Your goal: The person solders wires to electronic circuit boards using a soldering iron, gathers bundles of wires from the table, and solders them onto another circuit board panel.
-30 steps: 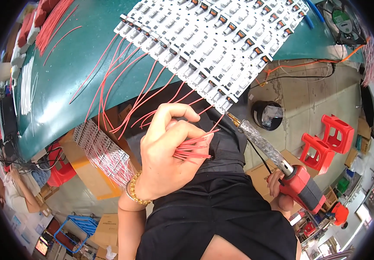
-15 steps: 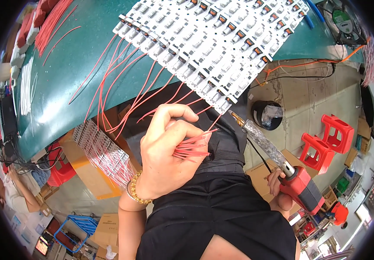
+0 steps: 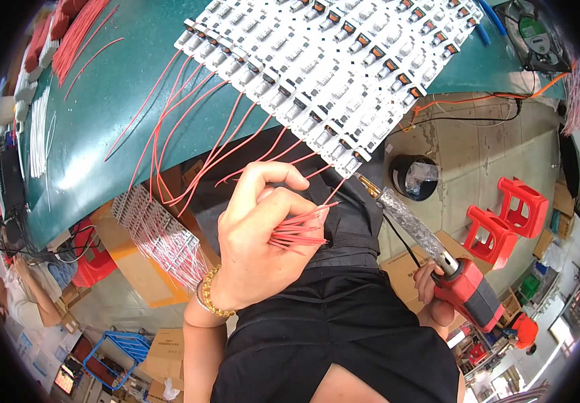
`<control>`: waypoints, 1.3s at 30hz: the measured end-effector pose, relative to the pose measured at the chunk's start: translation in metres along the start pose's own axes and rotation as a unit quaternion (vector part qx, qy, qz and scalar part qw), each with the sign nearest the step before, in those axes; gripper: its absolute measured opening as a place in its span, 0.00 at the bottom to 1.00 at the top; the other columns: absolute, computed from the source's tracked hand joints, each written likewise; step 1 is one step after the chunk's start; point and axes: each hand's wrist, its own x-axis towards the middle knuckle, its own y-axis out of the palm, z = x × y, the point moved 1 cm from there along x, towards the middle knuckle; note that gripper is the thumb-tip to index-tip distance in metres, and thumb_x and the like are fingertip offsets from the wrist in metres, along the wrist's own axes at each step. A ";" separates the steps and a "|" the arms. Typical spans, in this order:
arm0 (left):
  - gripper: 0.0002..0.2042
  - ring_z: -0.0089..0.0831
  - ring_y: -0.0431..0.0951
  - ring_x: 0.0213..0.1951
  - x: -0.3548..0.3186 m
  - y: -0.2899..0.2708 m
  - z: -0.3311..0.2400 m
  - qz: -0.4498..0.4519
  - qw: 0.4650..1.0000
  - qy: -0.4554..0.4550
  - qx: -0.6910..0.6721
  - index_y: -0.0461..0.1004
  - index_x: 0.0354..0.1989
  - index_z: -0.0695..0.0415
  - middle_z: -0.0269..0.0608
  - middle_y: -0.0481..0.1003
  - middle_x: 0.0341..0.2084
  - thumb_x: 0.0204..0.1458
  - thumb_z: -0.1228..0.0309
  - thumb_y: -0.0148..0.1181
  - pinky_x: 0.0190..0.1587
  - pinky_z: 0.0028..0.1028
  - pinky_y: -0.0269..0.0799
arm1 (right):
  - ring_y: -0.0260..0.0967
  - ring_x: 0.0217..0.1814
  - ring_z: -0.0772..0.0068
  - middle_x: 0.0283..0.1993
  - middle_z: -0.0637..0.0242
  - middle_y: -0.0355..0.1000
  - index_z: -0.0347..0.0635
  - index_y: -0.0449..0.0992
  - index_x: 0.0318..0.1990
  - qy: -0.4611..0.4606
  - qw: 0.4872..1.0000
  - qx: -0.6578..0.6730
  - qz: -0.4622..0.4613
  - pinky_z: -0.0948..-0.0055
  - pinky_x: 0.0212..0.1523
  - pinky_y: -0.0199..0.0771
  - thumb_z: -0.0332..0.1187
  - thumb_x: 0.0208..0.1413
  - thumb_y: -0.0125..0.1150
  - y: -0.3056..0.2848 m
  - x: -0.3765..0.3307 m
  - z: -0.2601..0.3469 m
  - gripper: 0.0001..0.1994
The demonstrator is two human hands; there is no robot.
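My left hand (image 3: pixel 263 225) is closed round a bunch of short red wires (image 3: pixel 298 230), their ends fanning out past the fingers. One red wire runs up from that hand to the near corner of a white circuit board panel (image 3: pixel 317 74), which carries rows of small components. More red wires (image 3: pixel 199 151) hang off the panel's near-left edge. On the right, my right hand (image 3: pixel 431 295) grips a soldering iron (image 3: pixel 414 228) with a red and black handle. Its tip is close to the panel's near corner; whether it touches the board I cannot tell.
The panel lies on a green table (image 3: pixel 109 114) and overhangs its edge. Loose red wires (image 3: pixel 83 40) and white wires (image 3: pixel 40 127) lie at the left. A fan (image 3: pixel 532 33) stands at the far right. Below are a black bin (image 3: pixel 414 178), red stools (image 3: pixel 491 235) and wired boards (image 3: pixel 159 228) on a carton.
The panel has shifted very slightly to the right. Both hands, the wire bunch and the soldering iron have stayed nearly where they were.
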 end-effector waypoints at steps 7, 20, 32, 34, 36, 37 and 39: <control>0.08 0.21 0.73 0.23 -0.001 0.001 0.000 0.001 1.000 0.001 0.000 0.73 0.26 0.64 0.43 0.70 0.37 0.40 0.82 0.68 0.26 0.21 0.69 | 0.72 0.36 0.66 0.33 0.61 0.73 0.41 0.69 0.32 -0.045 0.997 0.055 0.014 0.70 0.40 0.71 0.43 0.46 0.70 0.009 0.007 0.011 0.18; 0.09 0.28 0.75 0.27 -0.018 -0.067 0.014 -0.144 0.980 -0.129 0.036 0.74 0.29 0.64 0.41 0.75 0.24 0.60 0.74 0.52 0.31 0.24 0.70 | 0.57 0.11 0.80 0.12 0.79 0.59 0.35 0.64 0.56 -0.294 0.939 0.154 0.092 0.78 0.18 0.61 0.67 0.50 0.55 0.027 0.109 0.038 0.41; 0.10 0.52 0.75 0.34 0.133 -0.199 0.087 -0.084 0.918 -0.053 0.385 0.70 0.35 0.61 0.50 0.74 0.30 0.49 0.69 0.61 0.35 0.42 0.69 | 0.61 0.17 0.72 0.15 0.66 0.63 0.30 0.70 0.42 -0.413 0.889 -0.193 -0.047 0.69 0.21 0.61 0.62 0.48 0.59 -0.050 0.213 0.117 0.35; 0.10 0.50 0.74 0.35 0.131 -0.215 0.111 -0.123 0.902 -0.027 0.413 0.71 0.36 0.60 0.49 0.73 0.32 0.49 0.70 0.61 0.36 0.40 0.69 | 0.59 0.16 0.74 0.15 0.68 0.61 0.31 0.70 0.38 -0.427 0.882 -0.192 -0.051 0.71 0.20 0.58 0.61 0.49 0.60 -0.037 0.237 0.122 0.33; 0.10 0.47 0.73 0.36 0.149 -0.219 0.125 -0.151 0.888 0.018 0.435 0.72 0.38 0.60 0.48 0.72 0.33 0.49 0.71 0.61 0.37 0.39 0.69 | 0.57 0.16 0.76 0.15 0.69 0.60 0.32 0.70 0.34 -0.437 0.874 -0.199 -0.078 0.73 0.20 0.56 0.60 0.49 0.61 -0.012 0.230 0.134 0.32; 0.10 0.48 0.72 0.38 0.155 -0.225 0.133 -0.165 0.863 0.043 0.475 0.72 0.38 0.60 0.49 0.71 0.35 0.48 0.71 0.61 0.40 0.40 0.69 | 0.56 0.15 0.76 0.15 0.70 0.59 0.32 0.70 0.32 -0.445 0.868 -0.204 -0.081 0.74 0.19 0.54 0.60 0.50 0.61 -0.047 0.244 0.127 0.31; 0.11 0.49 0.72 0.40 0.168 -0.224 0.134 -0.167 0.835 0.072 0.520 0.72 0.38 0.60 0.50 0.70 0.37 0.47 0.72 0.61 0.43 0.40 0.69 | 0.54 0.15 0.78 0.14 0.72 0.57 0.33 0.70 0.28 -0.443 0.864 -0.212 -0.110 0.77 0.18 0.51 0.59 0.50 0.62 -0.046 0.244 0.126 0.30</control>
